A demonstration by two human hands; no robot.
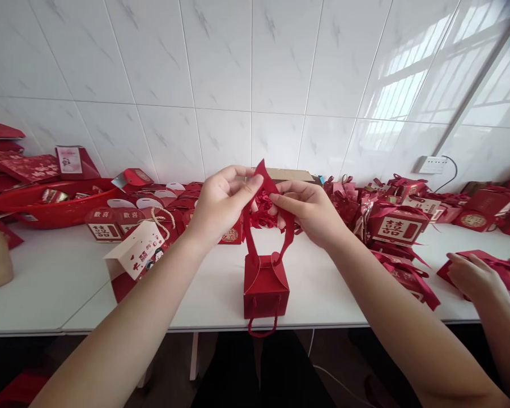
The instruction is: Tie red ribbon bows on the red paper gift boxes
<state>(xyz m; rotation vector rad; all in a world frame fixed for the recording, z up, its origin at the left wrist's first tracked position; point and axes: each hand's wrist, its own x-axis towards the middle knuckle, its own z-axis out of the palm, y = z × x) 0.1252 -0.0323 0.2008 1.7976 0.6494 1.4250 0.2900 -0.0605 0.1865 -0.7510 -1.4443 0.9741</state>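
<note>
A small red gift box [266, 289] stands upright at the front edge of the white table [318, 294], its rope handle hanging over the edge. From the box's top, a red ribbon [263, 173] rises in two strands to my hands. My left hand [227, 201] pinches one part of it between thumb and fingers. Close beside, my right hand [304, 207] has its thumb and fingers closed on the other strand. Behind my hands lies a heap of red ribbons [263, 211], partly covered by them.
Red boxes and a white-topped bag [138, 249] stand to the left, near a red basin [80, 198]. Finished-looking beribboned boxes [397, 229] are stacked on the right. At far right, another person's hand [476, 275] holds a red box. A tiled wall [221, 68] rises behind.
</note>
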